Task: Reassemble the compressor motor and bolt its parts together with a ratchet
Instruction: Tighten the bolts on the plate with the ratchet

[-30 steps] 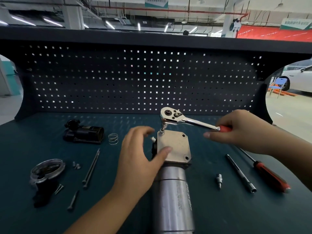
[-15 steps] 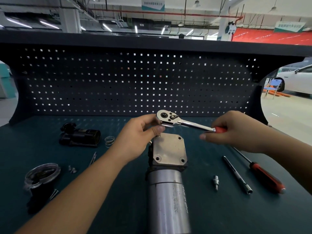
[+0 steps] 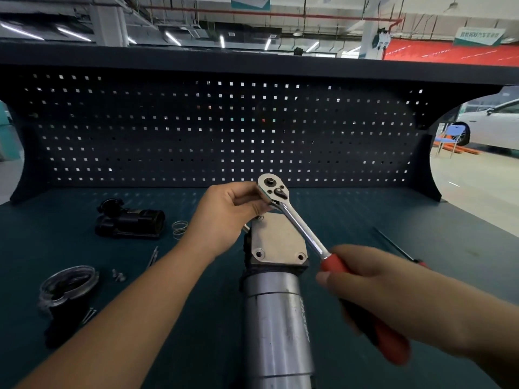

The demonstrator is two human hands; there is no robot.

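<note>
On the teal workbench (image 3: 393, 220), the compressor motor (image 3: 278, 318) lies end-on, its square end plate (image 3: 276, 240) facing up. A person's right hand (image 3: 379, 282) grips the ratchet (image 3: 302, 231) by its red handle for leverage. The left hand (image 3: 227, 217) pinches the head, apparently steadying it over the plate's far left corner.

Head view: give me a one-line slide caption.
Left hand steadies the ratchet head at the end plate's far-left corner while the right hand grips its red handle.

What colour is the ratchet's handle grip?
Red, on the ratchet handle grip, held by the right hand; it shows in the head view.
</note>
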